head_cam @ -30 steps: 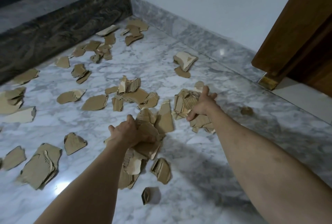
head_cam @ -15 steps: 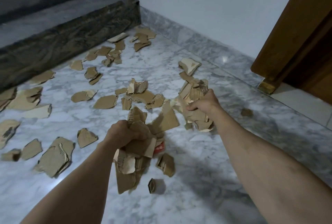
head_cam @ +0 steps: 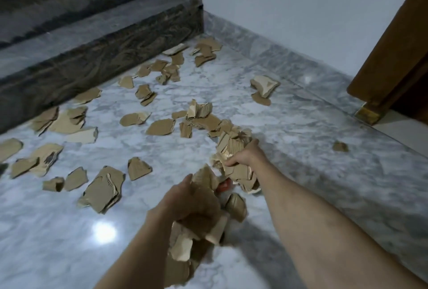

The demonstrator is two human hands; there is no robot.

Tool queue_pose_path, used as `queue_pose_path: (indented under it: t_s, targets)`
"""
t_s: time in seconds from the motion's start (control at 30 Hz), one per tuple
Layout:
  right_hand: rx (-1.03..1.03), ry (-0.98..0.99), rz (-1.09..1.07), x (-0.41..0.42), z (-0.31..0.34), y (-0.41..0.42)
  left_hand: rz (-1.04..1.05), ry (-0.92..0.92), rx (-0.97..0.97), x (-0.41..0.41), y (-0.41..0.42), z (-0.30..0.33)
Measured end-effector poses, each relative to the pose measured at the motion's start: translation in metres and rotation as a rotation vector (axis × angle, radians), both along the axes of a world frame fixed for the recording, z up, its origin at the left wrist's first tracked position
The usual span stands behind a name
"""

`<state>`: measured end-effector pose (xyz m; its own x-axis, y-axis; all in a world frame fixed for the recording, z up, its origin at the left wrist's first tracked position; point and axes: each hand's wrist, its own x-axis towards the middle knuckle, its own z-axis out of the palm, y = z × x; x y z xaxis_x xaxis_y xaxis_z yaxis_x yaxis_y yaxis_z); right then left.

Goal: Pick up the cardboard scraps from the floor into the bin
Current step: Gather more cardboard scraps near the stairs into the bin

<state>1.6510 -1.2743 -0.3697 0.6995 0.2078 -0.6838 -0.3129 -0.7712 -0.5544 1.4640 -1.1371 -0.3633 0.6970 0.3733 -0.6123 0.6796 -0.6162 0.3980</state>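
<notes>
Brown cardboard scraps (head_cam: 159, 126) lie scattered over the grey-white marble floor (head_cam: 301, 140). My left hand (head_cam: 180, 200) grips a thick bundle of scraps (head_cam: 192, 242) that hangs below it, near the bottom middle. My right hand (head_cam: 247, 155) grips a second bundle of scraps (head_cam: 231, 147), held above the floor a little further away. A small red piece (head_cam: 224, 187) shows between the two bundles. A single scrap (head_cam: 236, 205) lies under them. No bin is in view.
A dark stone step (head_cam: 97, 56) runs along the far left, with scraps at its foot. A white wall (head_cam: 301, 10) closes the back. A brown wooden door (head_cam: 398, 56) stands at the right. One small scrap (head_cam: 340, 146) lies alone on the right.
Both hands have lifted their bundles off the floor and drawn them toward me. The view has shifted, so the scattered scraps now lie further left and away.
</notes>
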Motion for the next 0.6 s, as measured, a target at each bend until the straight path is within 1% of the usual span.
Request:
queue_pose_path:
  t_s: [0.07, 0.1, 0.17, 0.27, 0.4, 0.5, 0.57, 0.6]
  targets:
    - [-0.182, -0.115, 0.073, -0.01, -0.001, 0.013, -0.073, 0.014, 0.149, -0.003, -0.012, -0.015]
    - [-0.247, -0.166, 0.084, -0.012, 0.0, 0.017, -0.054, -0.015, 0.169, -0.002, -0.015, -0.019]
    - [-0.278, -0.216, 0.084, -0.012, -0.001, 0.024, 0.021, -0.047, 0.128, 0.002, -0.016, -0.023]
    - [-0.206, -0.239, 0.079, -0.011, -0.003, 0.027, 0.037, -0.043, 0.104, 0.008, -0.011, -0.022]
    - [-0.1, -0.288, 0.039, -0.003, 0.004, 0.014, -0.036, -0.033, 0.207, 0.019, -0.008, -0.02]
    - [0.068, -0.285, -0.114, 0.019, 0.02, -0.01, -0.085, -0.09, 0.188, 0.027, -0.011, -0.018]
    - [0.192, -0.263, -0.194, 0.034, 0.033, -0.03, -0.054, -0.099, 0.178, 0.03, -0.013, -0.017]
    - [0.243, -0.232, -0.194, 0.038, 0.038, -0.038, -0.028, -0.088, 0.162, 0.031, -0.011, -0.017]
